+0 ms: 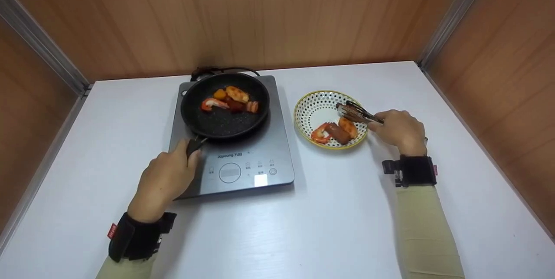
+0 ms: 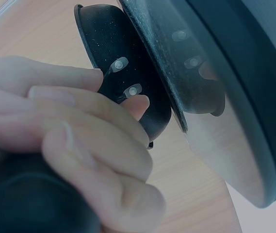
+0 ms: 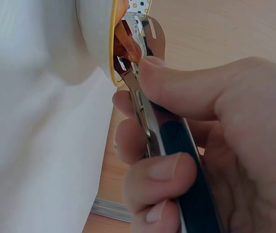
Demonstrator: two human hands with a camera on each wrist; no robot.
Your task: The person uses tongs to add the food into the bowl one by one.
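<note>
My left hand (image 1: 167, 175) grips the handle (image 1: 196, 145) of a black frying pan (image 1: 221, 125), which sits on a grey induction cooker (image 1: 260, 144). Inside the pan are a shrimp (image 1: 214, 103), a browned wing-like piece (image 1: 237, 93), an orange chunk (image 1: 220, 94), a dark red piece and a striped meat piece (image 1: 252, 106). Metal tongs (image 3: 150, 121) with dark grips are held in my right hand (image 1: 399, 129), their tips over a dotted, yellow-rimmed dish (image 1: 310, 109). A brown food piece (image 1: 352, 113) lies at the tips. Another shrimp (image 1: 320, 134), a brown slab (image 1: 338, 133) and a browned piece (image 1: 348, 127) rest in the dish.
A white table (image 1: 277, 235) carries the cooker and, to its right, the dish. Wood-patterned panels (image 1: 277, 18) stand behind and at both sides. A black cord (image 1: 234, 70) runs behind the pan. The cooker's control panel (image 1: 230, 172) faces the front.
</note>
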